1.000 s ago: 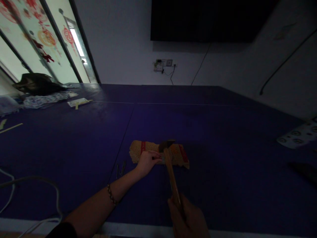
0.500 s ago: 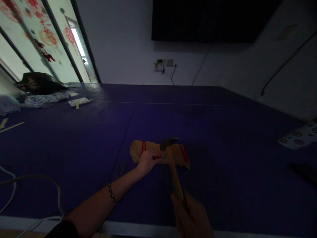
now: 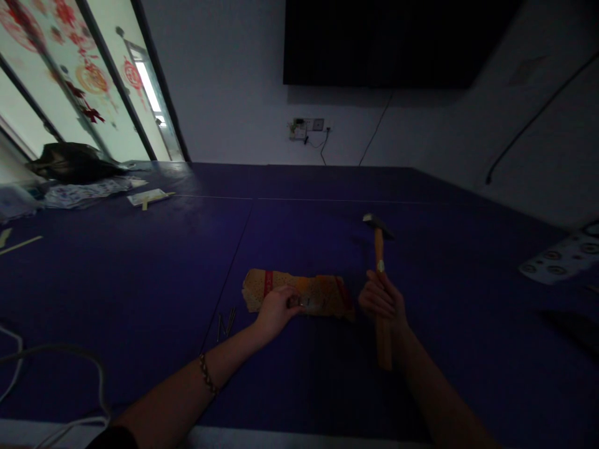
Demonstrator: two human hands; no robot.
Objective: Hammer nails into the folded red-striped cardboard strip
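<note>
My right hand [image 3: 381, 299] is wrapped round the wooden handle of a hammer [image 3: 379, 246], to the right of a worn tan board [image 3: 322, 290]. The hammer's dark metal head points away from me. The board, dotted and marked with red strips, lies on the purple surface. Over its near middle edge my left hand [image 3: 279, 307] is closed in a pinch; what sits between thumb and fingers is too small and dark to make out. Several thin metal nails [image 3: 229, 322] lie to the left of the board, close to my left forearm.
The purple tabletop [image 3: 299, 237] reaches to the wall, under a black screen [image 3: 374, 43]. White cables [image 3: 100, 380] loop at the near left. A dark bag [image 3: 75, 162] and papers lie far left. A patterned white item [image 3: 561, 259] and a dark object [image 3: 568, 327] are at right.
The hammer has swung away from the board to the right, its head now farther from me. My right hand moved forward with it. My left hand stays pinched at the board.
</note>
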